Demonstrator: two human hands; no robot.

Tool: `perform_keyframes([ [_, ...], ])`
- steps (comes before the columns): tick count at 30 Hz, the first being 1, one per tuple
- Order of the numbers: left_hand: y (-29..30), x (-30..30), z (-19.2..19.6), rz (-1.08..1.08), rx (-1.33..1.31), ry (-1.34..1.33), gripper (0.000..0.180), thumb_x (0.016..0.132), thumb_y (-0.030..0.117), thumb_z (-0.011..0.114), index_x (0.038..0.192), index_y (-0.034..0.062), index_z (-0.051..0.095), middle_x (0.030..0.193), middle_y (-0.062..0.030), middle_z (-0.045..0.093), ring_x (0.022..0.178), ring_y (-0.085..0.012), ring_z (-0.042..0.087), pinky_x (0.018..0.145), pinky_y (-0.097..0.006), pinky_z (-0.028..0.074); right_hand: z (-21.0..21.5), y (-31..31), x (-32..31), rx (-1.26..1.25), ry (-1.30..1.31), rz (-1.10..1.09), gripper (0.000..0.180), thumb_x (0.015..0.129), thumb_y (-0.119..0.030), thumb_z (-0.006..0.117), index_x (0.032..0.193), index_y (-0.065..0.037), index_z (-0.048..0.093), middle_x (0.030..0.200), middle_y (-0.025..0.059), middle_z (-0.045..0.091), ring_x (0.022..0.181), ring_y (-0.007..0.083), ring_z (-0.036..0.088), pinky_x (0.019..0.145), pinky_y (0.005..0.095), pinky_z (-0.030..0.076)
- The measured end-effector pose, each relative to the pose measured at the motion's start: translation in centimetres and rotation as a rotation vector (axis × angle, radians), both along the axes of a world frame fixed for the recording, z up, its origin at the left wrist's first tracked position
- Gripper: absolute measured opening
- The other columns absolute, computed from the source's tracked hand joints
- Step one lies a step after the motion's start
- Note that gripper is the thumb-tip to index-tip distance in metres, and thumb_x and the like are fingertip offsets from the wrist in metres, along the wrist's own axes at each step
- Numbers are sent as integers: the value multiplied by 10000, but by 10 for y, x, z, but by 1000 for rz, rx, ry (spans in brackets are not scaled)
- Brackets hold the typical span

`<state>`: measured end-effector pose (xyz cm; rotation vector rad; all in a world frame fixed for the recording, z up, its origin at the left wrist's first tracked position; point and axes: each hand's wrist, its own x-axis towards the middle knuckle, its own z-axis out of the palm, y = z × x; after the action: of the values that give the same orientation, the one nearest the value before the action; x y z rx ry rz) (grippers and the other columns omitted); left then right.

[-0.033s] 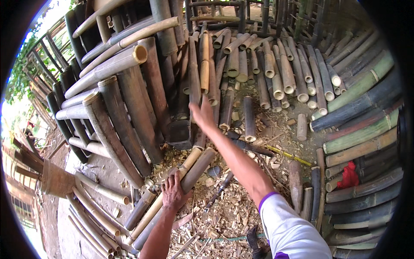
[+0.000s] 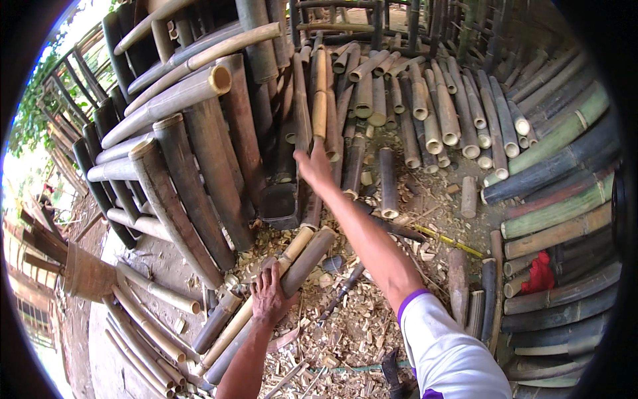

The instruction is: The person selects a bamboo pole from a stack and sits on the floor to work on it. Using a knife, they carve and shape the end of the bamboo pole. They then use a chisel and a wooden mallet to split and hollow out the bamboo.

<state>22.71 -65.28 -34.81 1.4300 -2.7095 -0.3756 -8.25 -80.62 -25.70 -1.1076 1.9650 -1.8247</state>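
My left hand (image 2: 271,297) is curled over a pair of cut bamboo lengths lying on the wood chips. Its fingers cross the pale bamboo pole (image 2: 236,322), while the thumb side rests against the thicker grey-brown bamboo pole (image 2: 307,261). Farther ahead, my right arm is stretched out and my right hand (image 2: 315,166) closes round a long dark bamboo pole (image 2: 301,100) that leans away from me. Part of its grip is hidden by the hand itself. Right beside that pole is a yellowish bamboo pole (image 2: 320,93).
Bamboo chair frames (image 2: 209,166) are stacked at the left, with a black container (image 2: 280,205) at their foot. Many cut tubes (image 2: 438,113) lie at the back. Bamboo poles (image 2: 565,263) pile up on the right, bearing a red cloth (image 2: 538,272). Chips (image 2: 332,346) cover the ground.
My right hand has edged slightly farther forward along the bamboo. My left hand stays in the same place, and the whole view has shifted a little.
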Motion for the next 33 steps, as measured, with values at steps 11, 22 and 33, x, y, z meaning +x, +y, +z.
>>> perform_keyframes([
  [11, -3, 13, -1, 4, 63, -6, 1103, 749, 486, 854, 1597, 76, 280, 1490, -189, 444, 1408, -373, 409, 1139, -596, 325, -71, -51, -110, 160, -489, -93, 703, 924, -447, 768, 1348, 43, 497, 1215, 224, 638, 1041, 328, 662, 932, 514, 537],
  [22, -10, 19, 13, 51, 97, -7, 1069, 784, 477, 846, 1591, 104, 252, 1492, -220, 422, 1412, -403, 418, 1131, -621, 331, -50, 2, -111, 32, -824, 198, 309, 912, -301, 736, 1080, -51, 665, 845, 95, 699, 686, 201, 659, 579, 360, 515],
  [33, -12, 24, 5, 39, 63, -48, 1096, 783, 494, 834, 1608, 89, 238, 1494, -216, 421, 1384, -396, 430, 1124, -599, 339, -11, -1, -77, 263, 643, -285, 431, 882, -260, 766, 1188, -13, 591, 1132, 216, 666, 1057, 387, 657, 918, 505, 504],
])
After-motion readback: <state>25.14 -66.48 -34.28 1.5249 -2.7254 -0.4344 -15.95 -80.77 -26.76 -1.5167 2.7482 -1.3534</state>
